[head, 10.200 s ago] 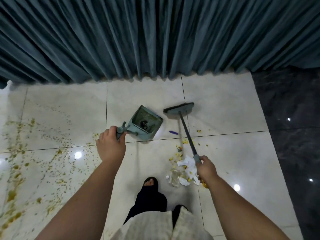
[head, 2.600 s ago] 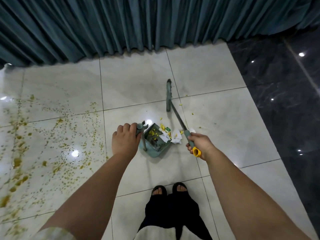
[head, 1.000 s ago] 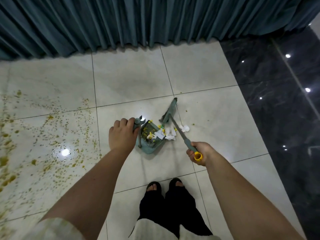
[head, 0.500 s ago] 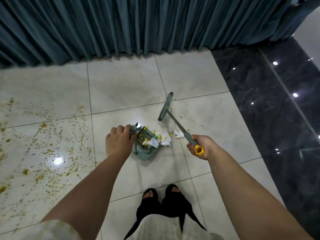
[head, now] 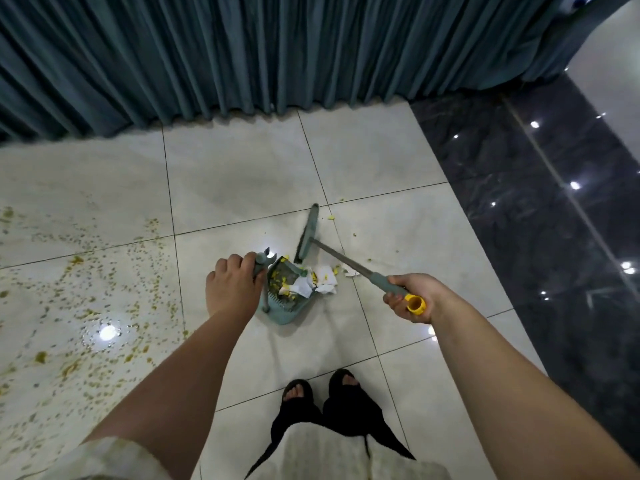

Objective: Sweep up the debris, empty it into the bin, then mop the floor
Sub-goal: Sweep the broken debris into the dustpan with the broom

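Observation:
My left hand (head: 232, 289) grips the handle of a teal dustpan (head: 286, 308) that rests on the pale tiles, its mouth facing right. White paper scraps and yellow bits (head: 304, 282) lie in the pan and spill over its lip. My right hand (head: 412, 296) holds the small teal broom (head: 341, 259) by its grip, just above the yellow end cap. The brush head (head: 307, 233) sits on the floor beyond the pan, turned edge-on. A few yellow crumbs (head: 331, 217) lie past the brush.
A yellow-brown spatter (head: 86, 299) covers the tiles to the left. Teal curtains (head: 242, 53) hang along the far side. Dark glossy floor (head: 540, 216) runs along the right. My feet in black sandals (head: 322, 393) stand behind the pan.
The pan moved from the far side to near my feet and now holds most of the paper and yellow bits. In the last second the brush head swung out to the right of the pan.

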Demonstrator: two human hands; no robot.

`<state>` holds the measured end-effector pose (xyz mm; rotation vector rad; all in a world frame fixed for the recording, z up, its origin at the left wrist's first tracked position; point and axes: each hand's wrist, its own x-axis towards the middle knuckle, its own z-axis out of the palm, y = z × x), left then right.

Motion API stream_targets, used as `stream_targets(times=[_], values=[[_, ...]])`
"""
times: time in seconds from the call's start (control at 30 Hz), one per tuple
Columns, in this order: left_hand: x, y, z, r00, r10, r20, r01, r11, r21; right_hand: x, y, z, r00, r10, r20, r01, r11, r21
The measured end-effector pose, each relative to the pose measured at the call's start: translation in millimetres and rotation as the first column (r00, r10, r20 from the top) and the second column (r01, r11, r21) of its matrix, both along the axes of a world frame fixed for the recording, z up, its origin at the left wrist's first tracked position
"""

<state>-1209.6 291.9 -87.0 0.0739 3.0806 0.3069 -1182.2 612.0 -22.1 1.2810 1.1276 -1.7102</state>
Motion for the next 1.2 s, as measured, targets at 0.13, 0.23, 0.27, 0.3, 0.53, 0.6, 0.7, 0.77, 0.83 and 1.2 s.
stream_targets(times=[0.13, 0.23, 0.27, 0.3, 0.53, 0.6, 0.7, 0.77, 0.83, 1.2], values=[[-0.6, -0.3, -0.5, 1.0, -0.002, -0.01, 0.002, 1.0, -0.014, -6.6, -12.1, -14.5, 0.998, -0.021, -0.063, 0.026, 0.997, 0.075], [-2.2, -1.7, -2.9, 1.0, 0.002, -0.012, -0.003, 0.999, -0.034, -8.5, -21.3, -41.5, 0.997, -0.043, -0.064, 0.051, 0.99, 0.134], [-3.0, -2.1, -3.6, 1.0, 0.005, -0.013, -0.005, 0.999, -0.034, -5.6, -24.1, -50.1, 0.998, -0.048, -0.043, 0.054, 0.989, 0.141], [-3.7, -2.3, -3.9, 1.0, 0.007, -0.014, -0.008, 0.999, -0.033, -0.9, -26.8, -58.5, 0.999, -0.054, -0.01, 0.054, 0.99, 0.133], [-6.9, 1.0, 2.5, 0.998, 0.024, 0.059, -0.023, 1.0, -0.007, 9.2, -14.9, -38.6, 0.976, -0.178, 0.129, 0.194, 0.973, -0.123], [-6.0, 0.9, 4.1, 0.998, 0.017, 0.063, -0.017, 1.0, 0.002, 5.3, -3.7, -18.0, 0.972, -0.218, 0.087, 0.228, 0.965, -0.131], [-3.3, -0.4, 4.4, 0.998, 0.013, 0.061, -0.013, 1.0, 0.004, 9.9, 1.6, -6.2, 0.981, -0.193, 0.012, 0.193, 0.98, -0.047], [-2.3, -0.1, 4.0, 0.998, 0.008, 0.061, -0.009, 1.0, 0.02, 16.5, -0.5, -10.4, 0.985, -0.169, -0.035, 0.169, 0.985, 0.02], [-2.9, -0.4, 4.7, 0.997, 0.007, 0.073, -0.009, 0.999, 0.035, 21.6, -4.5, -16.1, 0.991, -0.11, -0.078, 0.12, 0.983, 0.141], [-30.2, 13.8, 12.7, 0.997, 0.01, 0.073, -0.011, 1.0, 0.001, 9.0, 5.6, -50.7, 0.922, 0.387, -0.021, -0.296, 0.737, 0.607]])
